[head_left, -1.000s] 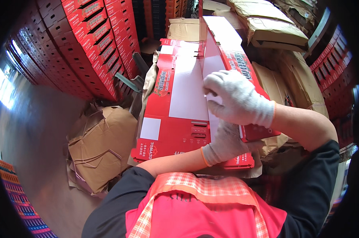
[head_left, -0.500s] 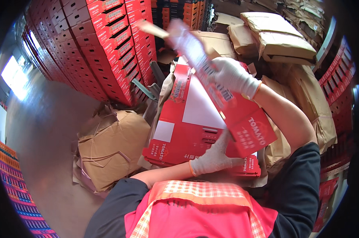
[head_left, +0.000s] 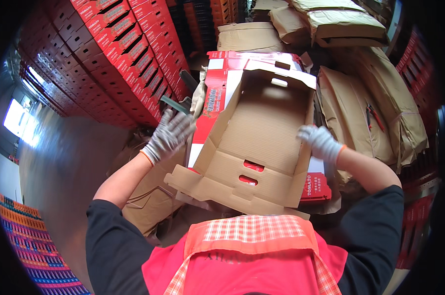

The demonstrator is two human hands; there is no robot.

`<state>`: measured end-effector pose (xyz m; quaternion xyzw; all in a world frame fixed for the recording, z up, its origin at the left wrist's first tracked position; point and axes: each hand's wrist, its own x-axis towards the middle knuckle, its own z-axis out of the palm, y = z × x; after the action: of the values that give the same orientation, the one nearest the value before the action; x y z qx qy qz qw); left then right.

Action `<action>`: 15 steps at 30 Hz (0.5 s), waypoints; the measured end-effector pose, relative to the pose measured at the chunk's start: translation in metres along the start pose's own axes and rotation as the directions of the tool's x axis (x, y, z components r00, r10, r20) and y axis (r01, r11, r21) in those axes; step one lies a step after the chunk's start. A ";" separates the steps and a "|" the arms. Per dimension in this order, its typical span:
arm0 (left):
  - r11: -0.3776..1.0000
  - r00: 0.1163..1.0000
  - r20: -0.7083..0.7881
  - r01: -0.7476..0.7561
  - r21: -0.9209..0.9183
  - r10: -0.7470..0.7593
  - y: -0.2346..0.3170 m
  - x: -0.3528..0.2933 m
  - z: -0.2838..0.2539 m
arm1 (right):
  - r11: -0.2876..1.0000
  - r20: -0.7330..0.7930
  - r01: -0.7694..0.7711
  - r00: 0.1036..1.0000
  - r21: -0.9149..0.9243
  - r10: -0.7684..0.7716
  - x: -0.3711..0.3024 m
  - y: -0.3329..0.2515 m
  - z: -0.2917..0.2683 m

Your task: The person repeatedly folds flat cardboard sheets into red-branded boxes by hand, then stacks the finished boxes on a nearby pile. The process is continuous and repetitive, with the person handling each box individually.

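And here I have the cardboard tray (head_left: 264,130) lying open side up on the red printed sheets (head_left: 318,188), between my 2 gloved hands. I'd call it partly formed: the far end (head_left: 293,74) and the long sides stand up, while the near end (head_left: 232,194) splays loose toward the apron (head_left: 252,231), not yet upright. Plain brown inside, it shows red through 2 slots. My left hand (head_left: 168,135) spreads its fingers, holding nothing; my right hand (head_left: 323,142) curls at the right wall, and I can't tell whether it grips.

Matt cardboard tray (head_left: 262,128); creased paper-wrapped bundles (head_left: 343,115).
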<state>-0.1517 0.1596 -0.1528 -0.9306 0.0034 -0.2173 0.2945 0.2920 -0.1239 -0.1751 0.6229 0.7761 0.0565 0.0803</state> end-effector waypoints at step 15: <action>0.832 0.987 -0.061 0.092 -0.547 -0.149 0.053 0.122 -0.026 | 0.860 -0.495 -0.182 0.753 0.477 0.433 -0.022 -0.029 -0.078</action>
<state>-0.0455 0.0853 -0.1134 -0.9620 0.0208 -0.2722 0.0045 0.2540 -0.1509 -0.1026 0.6988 0.6406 0.0987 -0.3025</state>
